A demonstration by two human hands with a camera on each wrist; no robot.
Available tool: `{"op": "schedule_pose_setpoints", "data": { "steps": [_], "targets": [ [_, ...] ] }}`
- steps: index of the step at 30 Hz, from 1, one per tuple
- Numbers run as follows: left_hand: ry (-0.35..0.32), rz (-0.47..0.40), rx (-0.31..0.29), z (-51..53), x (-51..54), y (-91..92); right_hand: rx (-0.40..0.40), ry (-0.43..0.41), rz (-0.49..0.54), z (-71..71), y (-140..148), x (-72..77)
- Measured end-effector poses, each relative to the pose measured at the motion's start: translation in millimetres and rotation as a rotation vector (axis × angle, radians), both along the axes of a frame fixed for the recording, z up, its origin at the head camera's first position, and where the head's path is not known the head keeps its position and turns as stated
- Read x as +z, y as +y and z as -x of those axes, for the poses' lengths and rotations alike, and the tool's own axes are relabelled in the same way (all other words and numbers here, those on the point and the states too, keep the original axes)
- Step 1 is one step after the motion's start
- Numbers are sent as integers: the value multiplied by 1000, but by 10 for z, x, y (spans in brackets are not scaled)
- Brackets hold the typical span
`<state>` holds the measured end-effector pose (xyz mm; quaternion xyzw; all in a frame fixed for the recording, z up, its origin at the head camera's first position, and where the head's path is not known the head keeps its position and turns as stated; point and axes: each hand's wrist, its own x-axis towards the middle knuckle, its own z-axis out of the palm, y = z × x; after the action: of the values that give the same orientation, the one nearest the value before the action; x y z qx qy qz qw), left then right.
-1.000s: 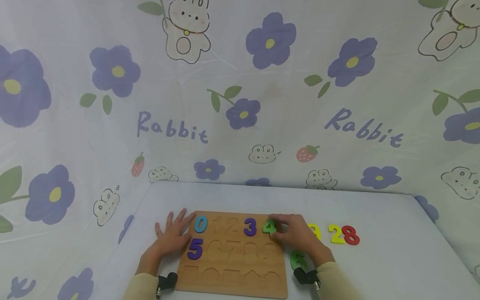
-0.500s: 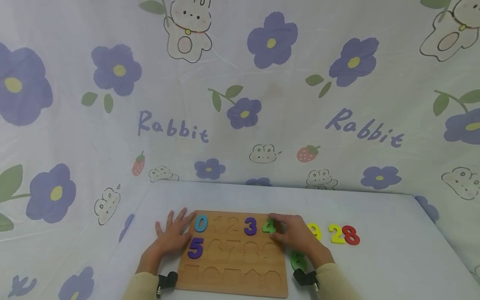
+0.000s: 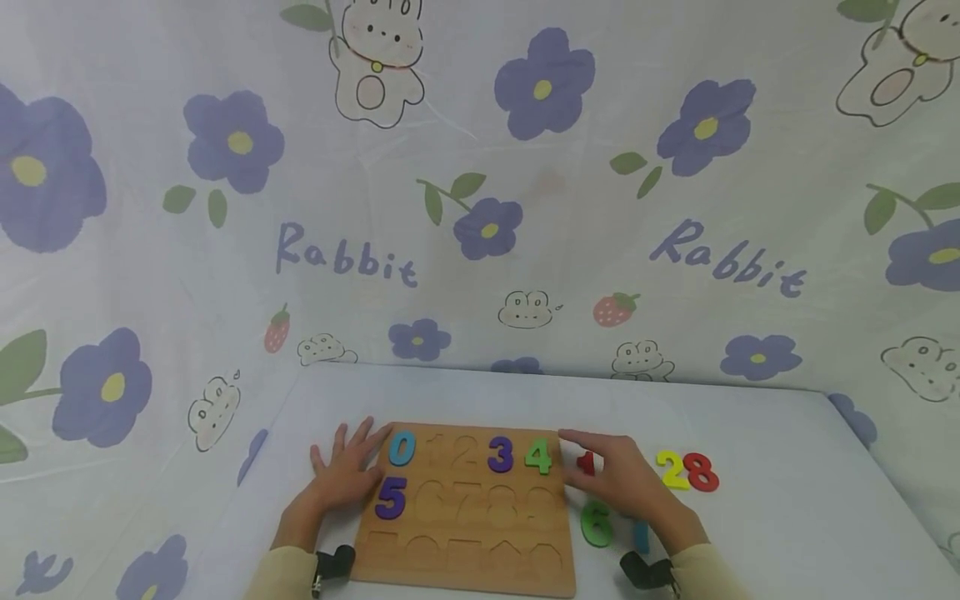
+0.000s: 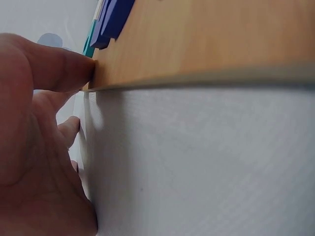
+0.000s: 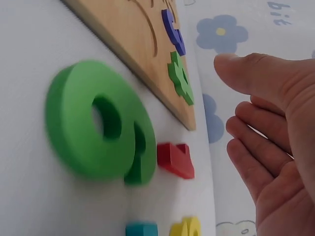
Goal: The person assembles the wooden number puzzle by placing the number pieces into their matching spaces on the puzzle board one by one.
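The work in hand looks like filling a wooden board [image 3: 450, 577] with number pieces, and the step appears to be the end of one placement, with the green 4 [image 3: 546, 454] lying in the top row at the right. The right hand [image 3: 618, 475] hovers by the board's right edge with thumb and forefinger well apart and nothing between them; the other fingers are loosely bent. The left hand [image 3: 341, 471] lies at the board's left side, fingers spread on the white table [image 3: 787, 483] and thumb against the edge, gripping no piece, which probably serves to steady the board. A blue 0 [image 3: 393, 448] and purple 3 [image 3: 504, 455] share the top row with the 4, and a purple 5 [image 3: 392, 498] begins the second; the hollows for 1, 2, 6, 7, 8 and 9 are bare, as is the bottom row. Loose on the table to the right are a green 6 [image 3: 587, 523] near the board, a red piece [image 5: 177, 160] partly behind the right hand, a blue piece [image 3: 641, 537] half hidden by the wrist, and a yellow 2 [image 3: 673, 475] just beside a red 8 [image 3: 701, 472]. The next move seems to call for the right hand to pinch another number, perhaps the nearby 6, turn it to match its hollow and press it down while the left thumb braces the board.
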<state>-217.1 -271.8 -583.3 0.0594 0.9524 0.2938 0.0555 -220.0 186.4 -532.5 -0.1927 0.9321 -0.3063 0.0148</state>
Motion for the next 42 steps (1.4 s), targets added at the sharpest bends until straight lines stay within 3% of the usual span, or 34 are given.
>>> {"op": "schedule_pose_setpoints", "data": {
  "steps": [9,16,27,38,42],
  "targets": [
    [14,10,10,31,-85,-3,-49,-44,-6,-232,299,90],
    [19,13,9,38,-75,-6,-72,-18,-15,-425,541,82],
    [21,0,4,51,-110,-16,-107,-86,-35,-678,864,48],
    [16,-4,7,25,-82,0,-259,-305,-91,-787,1152,-37],
    [16,2,5,32,-82,-5,-278,-327,-105,-797,1192,-60]
  ]
}}
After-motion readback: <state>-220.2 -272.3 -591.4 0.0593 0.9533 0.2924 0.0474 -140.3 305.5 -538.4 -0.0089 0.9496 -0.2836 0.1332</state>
